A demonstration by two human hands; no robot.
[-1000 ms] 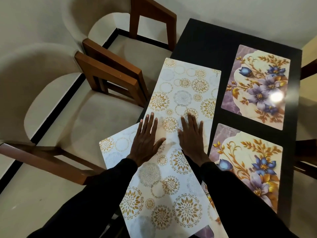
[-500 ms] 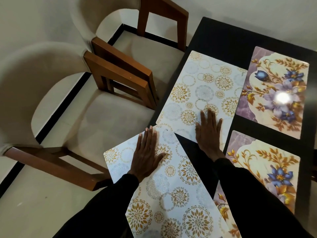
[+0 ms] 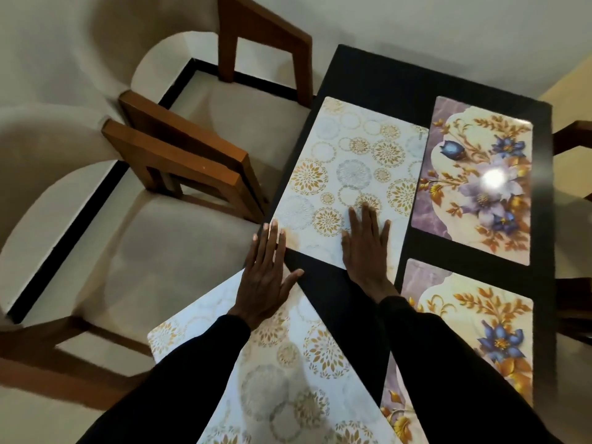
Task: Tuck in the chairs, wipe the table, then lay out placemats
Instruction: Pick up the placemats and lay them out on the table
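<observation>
Four placemats lie on the black table [image 3: 378, 75]. My right hand [image 3: 366, 248] presses flat on the near end of the far white-and-gold placemat [image 3: 349, 168], which lies straight along the table's left side. My left hand [image 3: 266, 277] lies flat, fingers together, on the near white-and-gold placemat [image 3: 288, 373]; that mat is skewed and its left corner hangs past the table edge. Two purple floral placemats, a far one [image 3: 477, 181] and a near one [image 3: 464, 331], lie on the right side.
Two cream-cushioned wooden chairs [image 3: 179, 155] stand to the left with their seats out from the table. More dark chair parts [image 3: 573, 139] show past the table's right edge. A lamp glare sits on the far floral mat.
The two white mats, overlapping a second ago, have come apart: my right hand slid the far one forward and straight, and bare table now shows between them. My left hand stayed on the near mat.
</observation>
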